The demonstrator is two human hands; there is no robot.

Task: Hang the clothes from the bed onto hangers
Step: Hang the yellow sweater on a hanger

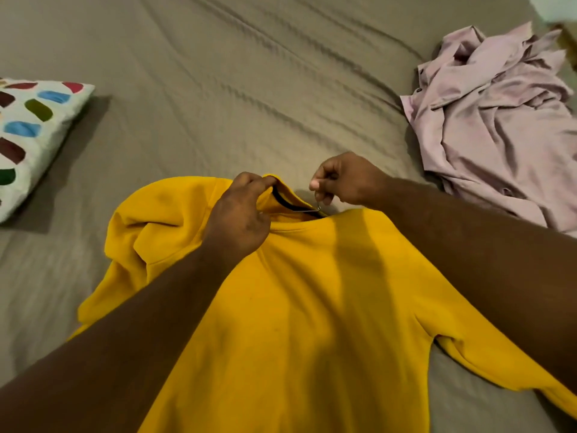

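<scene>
I have the left hand (240,210) reaching in from the lower left, knuckles up, with thumb and fingers pinching the raised back collar of the yellow sweatshirt (312,292). The right hand (340,181) comes across from the right, its fingers curled, and grips the thin wire hook (318,205) of the hanger (282,200). The hanger's dark arm shows only inside the neck opening; I cannot see the rest under the cloth.

The sweatshirt lies front up on the bed (218,73), spread toward me and running off the bottom of my view. Its left sleeve is bunched beside the left forearm, and its right sleeve trails out flat under the right forearm. Beyond the collar the rumpled taupe cover lies bare across the middle, which leaves me room above both hands.

A spotted pillow (31,135) sits at the left edge, well apart from the sweatshirt. A crumpled pink shirt (493,126) is heaped at the right, near the right forearm but not touching the sweatshirt that I can see.
</scene>
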